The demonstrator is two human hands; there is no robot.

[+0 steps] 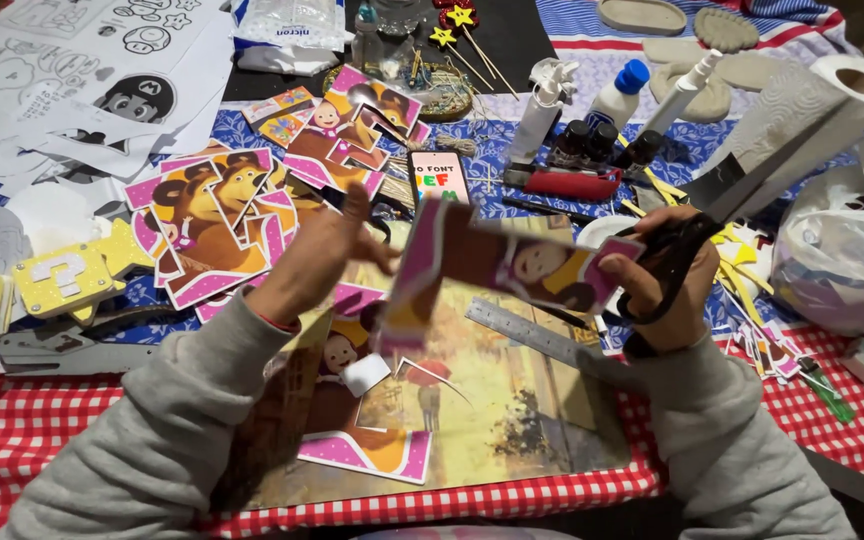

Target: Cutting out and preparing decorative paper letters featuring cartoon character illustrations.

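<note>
Mid-cut: my left hand [337, 250] pinches the cartoon printout strip [497, 265]; my right hand [667, 285] grips black scissors [667, 255], blades hidden; next needs careful outline-following.

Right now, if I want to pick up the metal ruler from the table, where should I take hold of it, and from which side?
Probably take the metal ruler at its bare left end, coming from above. It lies flat and slanted on the picture sheet, and its right end runs under the right hand with the scissors.

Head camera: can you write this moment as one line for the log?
left hand: holds paper strip | right hand: black scissors at strip's end | below: ruler, picture board | table: cutouts
</note>
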